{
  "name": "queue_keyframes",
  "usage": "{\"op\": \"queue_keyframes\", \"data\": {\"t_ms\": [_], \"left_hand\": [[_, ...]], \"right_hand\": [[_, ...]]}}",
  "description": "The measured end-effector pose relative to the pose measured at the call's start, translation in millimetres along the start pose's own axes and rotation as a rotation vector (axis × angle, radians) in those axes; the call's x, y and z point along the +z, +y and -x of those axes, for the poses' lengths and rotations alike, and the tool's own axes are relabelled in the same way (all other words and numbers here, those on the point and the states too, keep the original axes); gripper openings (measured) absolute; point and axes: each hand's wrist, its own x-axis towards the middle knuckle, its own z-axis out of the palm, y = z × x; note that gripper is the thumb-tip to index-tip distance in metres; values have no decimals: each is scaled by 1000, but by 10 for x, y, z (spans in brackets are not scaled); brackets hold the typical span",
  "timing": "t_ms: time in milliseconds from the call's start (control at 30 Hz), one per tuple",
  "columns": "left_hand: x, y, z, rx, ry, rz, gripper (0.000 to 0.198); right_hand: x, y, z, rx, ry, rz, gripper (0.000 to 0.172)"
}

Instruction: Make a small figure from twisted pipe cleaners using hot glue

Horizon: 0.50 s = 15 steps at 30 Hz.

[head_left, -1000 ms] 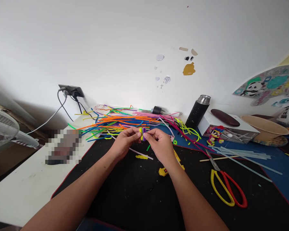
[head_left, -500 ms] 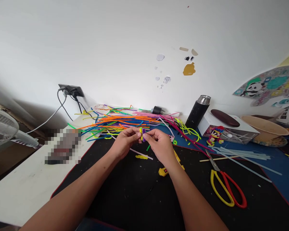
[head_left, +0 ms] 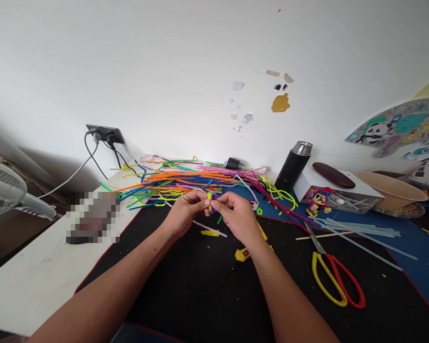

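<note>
A small yellow and purple fuzzy piece [head_left: 211, 202] is pinched between both hands above the black mat [head_left: 189, 281]. My left hand [head_left: 191, 209] grips its yellow side with thumb and fingers. From the other side, my right hand [head_left: 234, 214] pinches the purple part, its thumb close to my left thumb. Fingertips cover much of the piece. Behind the hands lies a pile of colourful pipe cleaners [head_left: 178, 177]. A short yellow piece [head_left: 210, 233] rests on the mat below the hands.
Scissors [head_left: 319, 247] with yellow and red handles lie at right near pale glue sticks [head_left: 364, 228]. A yellow tool [head_left: 242, 255] is partly behind my right wrist. A black flask [head_left: 293, 166], a small figurine [head_left: 319, 202] and a white box [head_left: 371, 193] stand at the back right.
The yellow and purple piece has turned slightly, and my right fingertips have shifted a little left over it. My left hand has barely moved.
</note>
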Motion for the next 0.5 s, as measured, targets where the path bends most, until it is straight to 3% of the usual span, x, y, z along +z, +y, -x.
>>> {"op": "queue_keyframes", "data": {"t_ms": [500], "left_hand": [[31, 35, 28, -56, 12, 20, 35]], "right_hand": [[9, 34, -13, 102, -48, -120, 37]]}}
